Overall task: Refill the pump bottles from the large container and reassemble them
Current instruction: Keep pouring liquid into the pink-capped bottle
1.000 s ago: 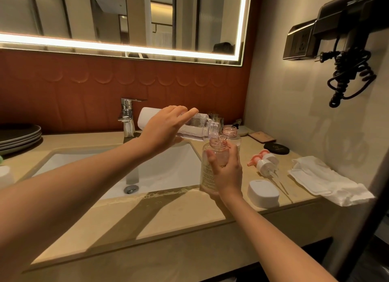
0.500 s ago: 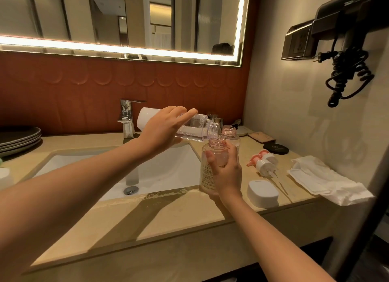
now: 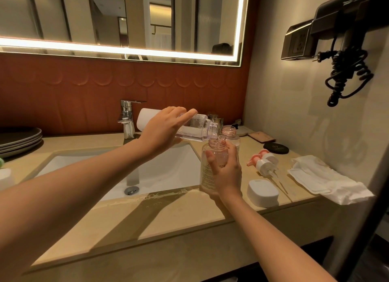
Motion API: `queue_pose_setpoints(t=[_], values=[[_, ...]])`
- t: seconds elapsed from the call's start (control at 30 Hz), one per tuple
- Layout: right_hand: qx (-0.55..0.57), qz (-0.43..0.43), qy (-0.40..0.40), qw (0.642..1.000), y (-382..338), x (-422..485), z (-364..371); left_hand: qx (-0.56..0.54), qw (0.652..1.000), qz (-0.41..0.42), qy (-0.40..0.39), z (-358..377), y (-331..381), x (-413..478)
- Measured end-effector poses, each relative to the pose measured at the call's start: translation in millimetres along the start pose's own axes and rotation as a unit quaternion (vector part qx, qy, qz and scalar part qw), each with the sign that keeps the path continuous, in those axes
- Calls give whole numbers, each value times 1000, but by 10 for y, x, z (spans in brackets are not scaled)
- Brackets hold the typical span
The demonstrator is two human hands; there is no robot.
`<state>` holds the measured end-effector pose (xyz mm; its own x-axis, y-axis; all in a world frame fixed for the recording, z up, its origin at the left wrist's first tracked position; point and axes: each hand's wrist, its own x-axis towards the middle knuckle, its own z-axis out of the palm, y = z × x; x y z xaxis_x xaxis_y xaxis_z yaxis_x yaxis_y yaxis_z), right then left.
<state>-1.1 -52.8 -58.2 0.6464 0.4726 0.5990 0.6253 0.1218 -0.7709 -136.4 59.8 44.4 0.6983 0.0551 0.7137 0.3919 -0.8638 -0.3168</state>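
Note:
My left hand (image 3: 163,132) grips the large clear container (image 3: 195,127), tipped almost level above the sink, its open mouth right over the neck of a small clear pump bottle (image 3: 207,166). My right hand (image 3: 226,172) wraps around that small bottle and holds it upright at the counter's sink edge. A second open bottle (image 3: 229,133) stands just behind it. Two pump heads (image 3: 263,160), pink and white, lie on the counter to the right. A white cap (image 3: 263,192) sits near the front edge.
The white sink basin (image 3: 164,172) and chrome tap (image 3: 127,119) are to the left. Dark plates (image 3: 20,140) are stacked at far left. A folded white cloth (image 3: 324,178), a black round compact (image 3: 275,148) and a brown card (image 3: 261,136) lie at right. A hair dryer (image 3: 345,56) hangs on the wall.
Both hands hold nearly the same pose; the large container stays tipped over the small bottle's neck.

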Motion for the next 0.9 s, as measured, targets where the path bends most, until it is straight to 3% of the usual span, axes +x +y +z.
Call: queue_pose_setpoints(t=[0.9], values=[[-2,-3,1,1000,-19,-13,-10,13,1000,9,6,-7,-8,23]])
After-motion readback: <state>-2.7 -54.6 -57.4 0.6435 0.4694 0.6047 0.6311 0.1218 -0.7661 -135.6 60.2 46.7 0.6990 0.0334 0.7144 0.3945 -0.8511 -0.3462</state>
